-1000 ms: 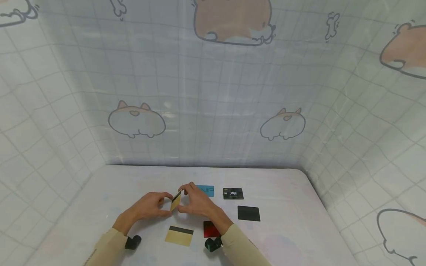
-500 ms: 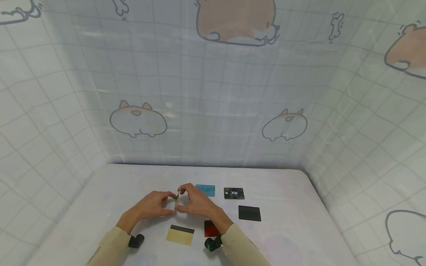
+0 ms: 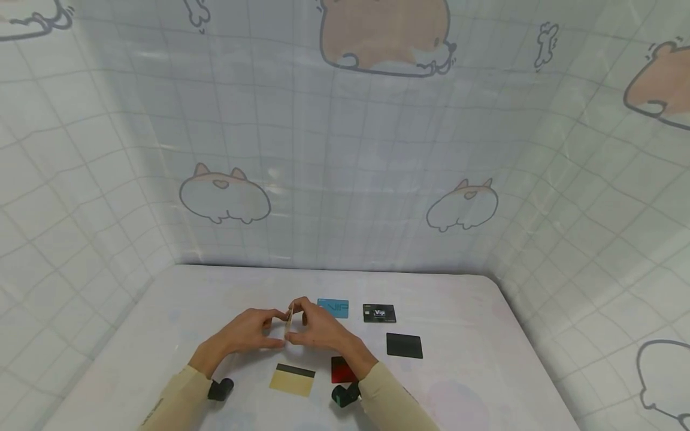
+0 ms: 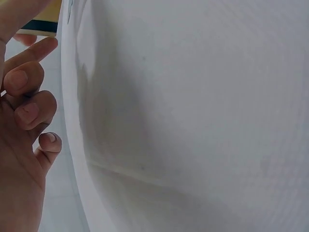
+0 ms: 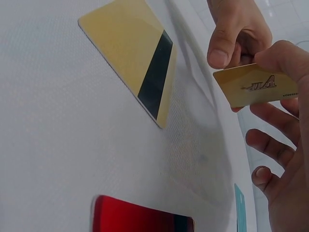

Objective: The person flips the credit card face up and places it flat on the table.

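Note:
A gold VIP card (image 5: 256,86) stands on edge between my two hands, seen nearly edge-on in the head view. My left hand (image 3: 247,330) holds its left end with thumb and fingertip. In the left wrist view, the card's back with a dark stripe (image 4: 41,25) shows at the top left corner. My right hand (image 3: 319,326) pinches the card between thumb and index finger at its opposite edges, its other fingers loosely bent below. A second gold card (image 3: 292,381) lies stripe side up on the table, nearer to me than the hands.
Beyond the right hand lie a blue card (image 3: 334,308) and a black VIP card (image 3: 379,313). A plain black card (image 3: 404,345) lies to the right. The red card (image 3: 341,370) is partly under my right forearm. White cloth covers the table (image 3: 463,335).
The held gold card has turned from showing its striped face to nearly edge-on in the head view. Both hands have shifted slightly right. The cards on the table have stayed put.

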A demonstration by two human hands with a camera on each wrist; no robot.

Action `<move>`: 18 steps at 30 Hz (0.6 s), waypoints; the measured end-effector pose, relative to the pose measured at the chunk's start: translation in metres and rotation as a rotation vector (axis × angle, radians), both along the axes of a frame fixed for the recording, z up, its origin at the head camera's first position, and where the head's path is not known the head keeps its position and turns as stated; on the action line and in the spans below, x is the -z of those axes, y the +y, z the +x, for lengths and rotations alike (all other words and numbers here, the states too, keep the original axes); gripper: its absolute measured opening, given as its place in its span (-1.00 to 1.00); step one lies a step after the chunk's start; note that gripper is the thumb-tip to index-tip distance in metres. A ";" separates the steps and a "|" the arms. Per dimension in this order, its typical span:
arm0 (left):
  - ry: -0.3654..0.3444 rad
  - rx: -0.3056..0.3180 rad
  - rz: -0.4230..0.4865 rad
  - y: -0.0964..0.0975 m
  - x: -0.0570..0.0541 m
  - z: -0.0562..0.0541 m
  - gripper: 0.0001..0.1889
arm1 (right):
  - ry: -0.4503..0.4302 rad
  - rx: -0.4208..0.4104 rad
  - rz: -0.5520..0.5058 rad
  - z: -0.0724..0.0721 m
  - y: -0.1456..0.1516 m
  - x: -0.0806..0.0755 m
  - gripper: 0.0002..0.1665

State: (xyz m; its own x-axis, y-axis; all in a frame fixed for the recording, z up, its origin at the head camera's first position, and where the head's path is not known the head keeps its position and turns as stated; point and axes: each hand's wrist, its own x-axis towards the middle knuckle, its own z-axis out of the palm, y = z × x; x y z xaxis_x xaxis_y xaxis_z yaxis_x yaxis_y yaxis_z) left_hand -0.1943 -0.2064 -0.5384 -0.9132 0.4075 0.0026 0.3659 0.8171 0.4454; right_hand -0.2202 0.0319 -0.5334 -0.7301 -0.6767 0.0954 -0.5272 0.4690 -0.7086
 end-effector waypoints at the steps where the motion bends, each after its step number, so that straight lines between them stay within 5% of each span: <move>1: -0.003 0.001 0.006 0.000 0.000 0.000 -0.33 | 0.005 -0.004 -0.002 -0.001 0.000 0.001 -0.32; 18: -0.017 -0.015 0.101 -0.004 -0.014 0.007 -0.29 | 0.023 -0.021 -0.024 0.001 0.002 0.001 -0.28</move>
State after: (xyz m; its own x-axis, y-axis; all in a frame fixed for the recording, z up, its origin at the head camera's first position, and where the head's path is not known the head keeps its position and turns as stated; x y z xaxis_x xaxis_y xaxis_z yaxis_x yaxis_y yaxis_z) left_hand -0.1877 -0.2108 -0.5243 -0.9194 0.3925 0.0274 0.3459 0.7732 0.5315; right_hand -0.2192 0.0344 -0.5344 -0.7128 -0.6894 0.1286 -0.5535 0.4404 -0.7069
